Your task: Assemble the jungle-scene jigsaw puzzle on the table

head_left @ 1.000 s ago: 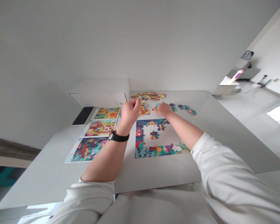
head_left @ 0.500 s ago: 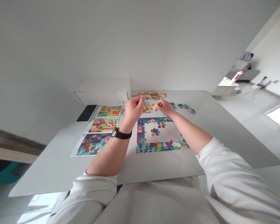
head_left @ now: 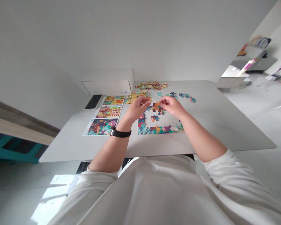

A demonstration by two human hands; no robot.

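Note:
My right hand [head_left: 172, 106] pinches an orange-brown puzzle piece [head_left: 156, 106] over the top part of a partly assembled puzzle [head_left: 159, 130]. Just left of that piece is my left hand [head_left: 138, 107], its thumb and fingers curled toward each other; whether anything is between them is too small to tell. The puzzle shows a dark blue and green border around a bare middle. A small joined cluster [head_left: 155, 118] lies inside the border. My hands hide part of the upper border.
Yellow pieces [head_left: 138, 96], a multicoloured pile [head_left: 152, 85] and blue-green pieces [head_left: 187, 97] lie behind the puzzle. At left are a picture sheet [head_left: 103, 127], a phone [head_left: 94, 102] and a white box [head_left: 106, 86].
The camera view has shifted, so the table appears higher. My right hand has brought the orange-brown piece over the puzzle's top part, and my left hand has lowered beside it.

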